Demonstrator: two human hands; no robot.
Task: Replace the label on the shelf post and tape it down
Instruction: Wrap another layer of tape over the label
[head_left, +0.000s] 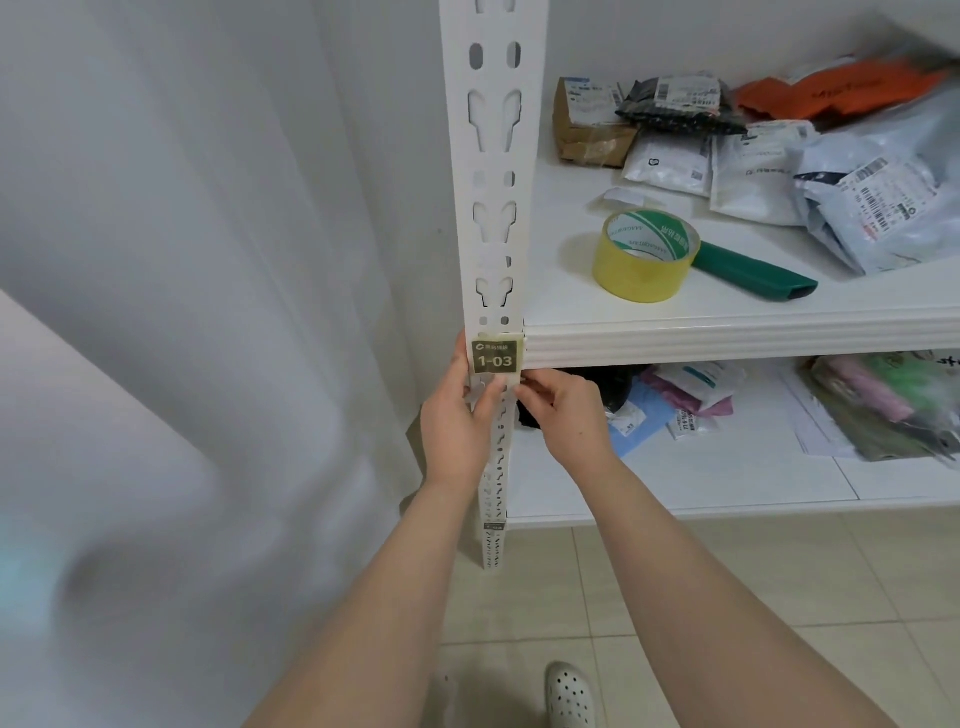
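Observation:
A dark label (495, 357) reading "1-03" sits on the white perforated shelf post (493, 171), level with the upper shelf's front edge, under a yellowish strip of tape. My left hand (462, 415) wraps the post from the left, its thumb pressing just below the label. My right hand (561, 410) reaches in from the right, its fingertips pinched at the tape's lower right edge beside the post. A roll of yellow tape (644, 255) stands on the upper shelf (727, 332), to the right of the post.
A green-handled tool (753, 270) lies behind the tape roll. Several parcels and mail bags (779, 156) fill the shelf's back and right. More bags (852, 405) lie on the lower shelf. A white curtain (208, 260) hangs at the left. My white shoe (569, 693) stands on the tiled floor.

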